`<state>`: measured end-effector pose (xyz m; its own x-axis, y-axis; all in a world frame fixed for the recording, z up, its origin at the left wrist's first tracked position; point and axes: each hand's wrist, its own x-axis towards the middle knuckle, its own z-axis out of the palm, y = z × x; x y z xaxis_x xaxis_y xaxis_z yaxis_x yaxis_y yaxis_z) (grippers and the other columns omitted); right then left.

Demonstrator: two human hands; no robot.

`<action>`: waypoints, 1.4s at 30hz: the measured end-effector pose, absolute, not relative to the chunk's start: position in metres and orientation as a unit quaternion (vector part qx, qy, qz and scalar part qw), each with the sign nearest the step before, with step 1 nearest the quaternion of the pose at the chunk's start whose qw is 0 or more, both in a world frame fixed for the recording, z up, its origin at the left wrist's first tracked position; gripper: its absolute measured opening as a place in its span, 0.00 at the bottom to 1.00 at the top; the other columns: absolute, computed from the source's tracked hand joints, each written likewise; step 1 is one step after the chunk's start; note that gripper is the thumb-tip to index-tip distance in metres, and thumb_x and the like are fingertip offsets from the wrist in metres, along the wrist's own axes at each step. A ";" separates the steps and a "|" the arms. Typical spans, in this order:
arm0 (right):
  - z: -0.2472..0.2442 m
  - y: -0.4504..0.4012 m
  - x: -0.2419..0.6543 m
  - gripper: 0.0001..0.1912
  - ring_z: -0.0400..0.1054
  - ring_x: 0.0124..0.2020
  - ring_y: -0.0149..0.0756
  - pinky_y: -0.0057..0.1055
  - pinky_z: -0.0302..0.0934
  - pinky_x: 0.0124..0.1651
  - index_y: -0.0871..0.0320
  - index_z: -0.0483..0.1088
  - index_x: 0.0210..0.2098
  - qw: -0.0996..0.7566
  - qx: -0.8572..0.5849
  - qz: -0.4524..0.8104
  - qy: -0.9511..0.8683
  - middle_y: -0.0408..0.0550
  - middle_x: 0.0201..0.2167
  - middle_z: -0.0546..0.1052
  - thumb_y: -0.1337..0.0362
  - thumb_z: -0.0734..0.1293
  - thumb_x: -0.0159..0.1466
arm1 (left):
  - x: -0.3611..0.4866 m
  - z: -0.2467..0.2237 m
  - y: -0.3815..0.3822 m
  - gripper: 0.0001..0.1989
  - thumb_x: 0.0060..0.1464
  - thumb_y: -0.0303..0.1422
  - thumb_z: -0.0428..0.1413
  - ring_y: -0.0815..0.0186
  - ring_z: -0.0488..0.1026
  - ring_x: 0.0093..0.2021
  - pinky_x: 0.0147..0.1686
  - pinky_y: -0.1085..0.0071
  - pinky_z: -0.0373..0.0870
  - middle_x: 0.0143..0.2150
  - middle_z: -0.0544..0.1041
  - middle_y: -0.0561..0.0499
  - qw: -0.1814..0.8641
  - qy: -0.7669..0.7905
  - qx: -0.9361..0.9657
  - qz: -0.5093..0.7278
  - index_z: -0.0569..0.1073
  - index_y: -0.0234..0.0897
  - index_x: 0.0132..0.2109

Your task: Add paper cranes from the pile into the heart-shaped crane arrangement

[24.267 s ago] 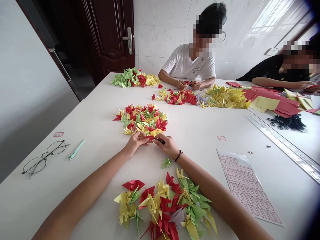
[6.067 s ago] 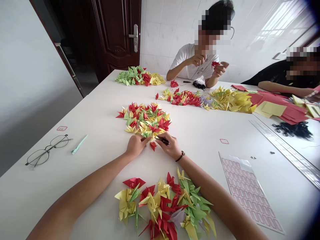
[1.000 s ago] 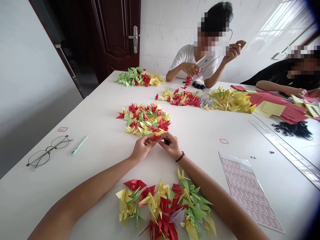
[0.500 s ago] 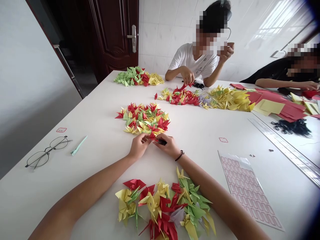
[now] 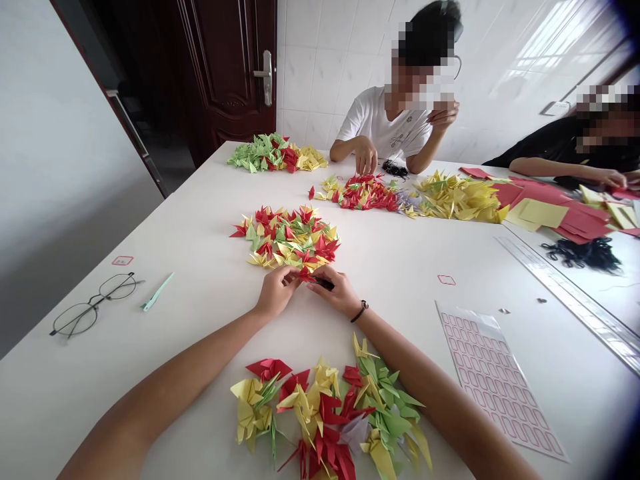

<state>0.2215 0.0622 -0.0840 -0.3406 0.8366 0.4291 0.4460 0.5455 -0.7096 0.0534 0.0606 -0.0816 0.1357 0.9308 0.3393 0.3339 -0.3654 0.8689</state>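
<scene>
My left hand (image 5: pixel 274 292) pinches a small red folded paper crane (image 5: pixel 305 274) in front of a heap of finished cranes. My right hand (image 5: pixel 339 292) is closed around a slim black tool (image 5: pixel 324 283), whose tip points at the red crane; its exact kind is too small to tell. Just beyond both hands lies a round heap of red, yellow and green paper cranes (image 5: pixel 293 233). Between my forearms, nearer to me, is a looser pile of folded cranes (image 5: pixel 325 413) in red, yellow, green and pale purple.
Eyeglasses (image 5: pixel 95 303) and a mint-green stick-like tool (image 5: pixel 158 292) lie at left. At right are a sticker sheet (image 5: pixel 500 380), a clear ruler (image 5: pixel 570 300) and black thread (image 5: pixel 583 255). Two people sit across the table by more cranes (image 5: pixel 463 197) and paper sheets (image 5: pixel 540 212).
My hands stay almost in place, with the black tool turned slightly. The person in white has moved a hand left and down over the red cranes; their raised hand has lowered slightly.
</scene>
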 end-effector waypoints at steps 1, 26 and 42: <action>-0.084 0.062 0.221 0.10 0.64 0.25 0.30 0.26 0.60 0.28 0.57 0.64 0.32 0.401 -0.413 0.244 -0.780 0.44 0.26 0.72 0.57 0.64 0.56 | 0.053 -0.082 0.061 0.05 0.47 0.31 0.54 0.71 0.66 0.25 0.25 0.76 0.65 0.30 0.74 0.51 0.318 0.462 0.684 0.467 0.72 0.36 0.32; -0.089 0.064 0.222 0.07 0.65 0.23 0.31 0.26 0.59 0.27 0.57 0.63 0.25 0.382 -0.462 0.191 -0.777 0.44 0.23 0.73 0.62 0.65 0.54 | 0.054 -0.085 0.058 0.05 0.48 0.28 0.53 0.71 0.67 0.26 0.28 0.74 0.67 0.32 0.73 0.51 0.253 0.450 0.737 0.437 0.71 0.36 0.35; -0.087 0.063 0.220 0.10 0.63 0.21 0.29 0.25 0.57 0.25 0.57 0.62 0.24 0.385 -0.462 0.186 -0.777 0.44 0.22 0.72 0.58 0.65 0.55 | 0.054 -0.084 0.059 0.04 0.47 0.27 0.54 0.71 0.66 0.25 0.27 0.75 0.66 0.31 0.72 0.51 0.260 0.446 0.731 0.446 0.71 0.36 0.33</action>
